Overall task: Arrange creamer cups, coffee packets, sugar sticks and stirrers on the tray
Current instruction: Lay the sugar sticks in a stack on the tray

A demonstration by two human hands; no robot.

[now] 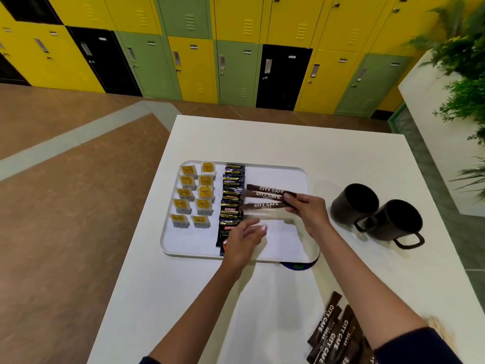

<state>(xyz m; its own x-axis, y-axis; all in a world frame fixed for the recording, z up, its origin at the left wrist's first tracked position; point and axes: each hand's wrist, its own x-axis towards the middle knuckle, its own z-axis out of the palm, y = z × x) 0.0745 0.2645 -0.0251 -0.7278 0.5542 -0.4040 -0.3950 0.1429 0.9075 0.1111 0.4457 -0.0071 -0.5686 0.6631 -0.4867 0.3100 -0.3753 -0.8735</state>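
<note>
A white tray [286, 172] lies on the white table. On its left stand two columns of yellow-topped creamer cups [194, 195]. A column of black coffee packets [232, 195] runs down its middle. Three brown sugar sticks [265, 197] lie side by side to their right. My right hand [307, 208] pinches the right end of the nearest stick. My left hand [244, 241] hovers over the lower coffee packets with relaxed fingers, holding nothing. More sugar sticks [333, 334] are piled at the table's near right, with wooden stirrers [438, 328] beside my right sleeve.
Two dark brown mugs [378, 214] stand right of the tray. A dark round object [299, 266] peeks from under the tray's near right corner. Lockers line the far wall; a white planter with green plants [462, 74] stands at the right.
</note>
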